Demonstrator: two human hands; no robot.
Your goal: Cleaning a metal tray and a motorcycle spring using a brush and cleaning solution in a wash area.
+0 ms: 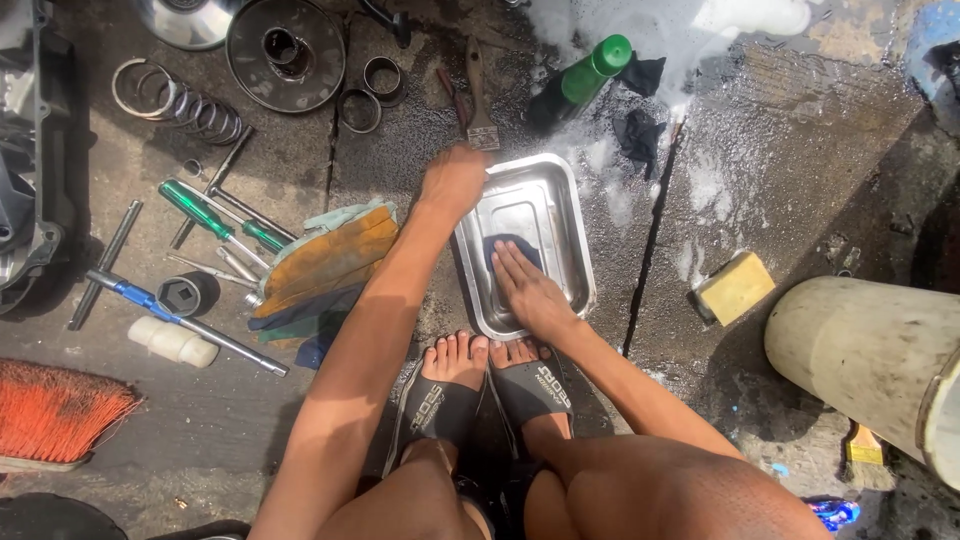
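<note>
Your left hand [452,182] was closed over the far left corner of the metal tray [556,205], gripping its rim, while your right hand [528,290] lay open and flat, pressing a dark cloth [505,247] onto the tray's floor near its near edge. The tray sat on the wet concrete floor [760,170] just beyond your sandalled feet [485,375], with a paintbrush [480,105] touching its far rim and folded work gloves [325,260] just beside its left edge.

Both arms reach forward and down from a squat. The left hand [452,180] is curled shut in a grip with its knuckles up, while the right hand [527,287] lies flat, palm down, fingers [503,258] extended together.
</note>
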